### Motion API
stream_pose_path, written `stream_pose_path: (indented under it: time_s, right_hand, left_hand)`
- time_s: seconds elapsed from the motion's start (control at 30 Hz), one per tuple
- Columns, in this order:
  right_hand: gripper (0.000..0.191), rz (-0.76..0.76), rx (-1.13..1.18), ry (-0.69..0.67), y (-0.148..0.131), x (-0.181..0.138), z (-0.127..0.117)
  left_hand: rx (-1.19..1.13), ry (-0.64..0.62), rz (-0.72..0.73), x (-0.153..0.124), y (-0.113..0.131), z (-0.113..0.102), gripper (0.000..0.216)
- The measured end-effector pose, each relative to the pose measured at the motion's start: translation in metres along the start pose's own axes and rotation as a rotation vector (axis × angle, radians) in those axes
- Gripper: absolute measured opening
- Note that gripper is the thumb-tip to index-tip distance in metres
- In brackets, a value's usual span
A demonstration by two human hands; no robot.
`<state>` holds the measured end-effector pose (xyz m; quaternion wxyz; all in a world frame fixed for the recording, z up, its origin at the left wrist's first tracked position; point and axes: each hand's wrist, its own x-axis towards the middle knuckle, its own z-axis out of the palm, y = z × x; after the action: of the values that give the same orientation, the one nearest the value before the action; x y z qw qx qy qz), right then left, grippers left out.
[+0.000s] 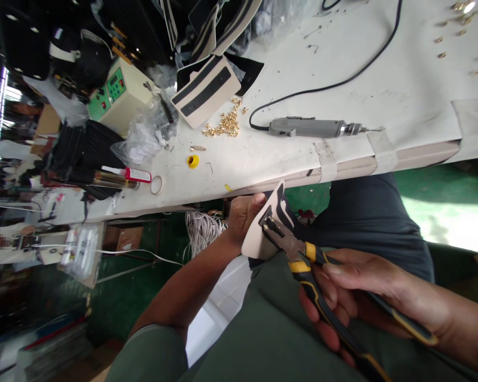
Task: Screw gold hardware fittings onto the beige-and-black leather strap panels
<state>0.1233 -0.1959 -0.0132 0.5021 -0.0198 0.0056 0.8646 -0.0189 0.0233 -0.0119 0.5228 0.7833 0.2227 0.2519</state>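
Observation:
My left hand (242, 215) is closed around a beige and black leather piece (258, 233), holding it just below the white table's edge. My right hand (354, 289) grips the black and yellow handles of a pair of pliers (302, 257). The pliers' jaws rest against the leather piece near its black pattern. Both hands are over my lap.
On the white table (342, 69) lie a grey electric screwdriver (314, 127) with a black cable, a pile of gold rivets (225, 124), a beige and black strap part (205, 90), a yellow ring (193, 161), a tape roll (156, 184) and a cream control box (117, 93).

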Motion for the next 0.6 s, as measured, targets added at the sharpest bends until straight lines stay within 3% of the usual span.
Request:
stream_pose_path:
  time_s: [0.2, 0.4, 0.6]
  right_hand:
    - [0.034, 0.048, -0.064, 0.023, -0.008, -0.005, -0.002]
    - [0.038, 0.195, -0.29, 0.156, -0.03, -0.013, 0.009]
    - [0.051, 0.264, -0.57, 0.209, -0.05, -0.007, 0.028]
  left_hand:
    - [-0.04, 0.009, 0.078, 0.002, 0.003, 0.002, 0.056]
    - [0.009, -0.06, 0.003, 0.003, 0.008, 0.0, 0.06]
    - [0.105, -0.039, -0.021, 0.006, 0.014, -0.001, 0.06]
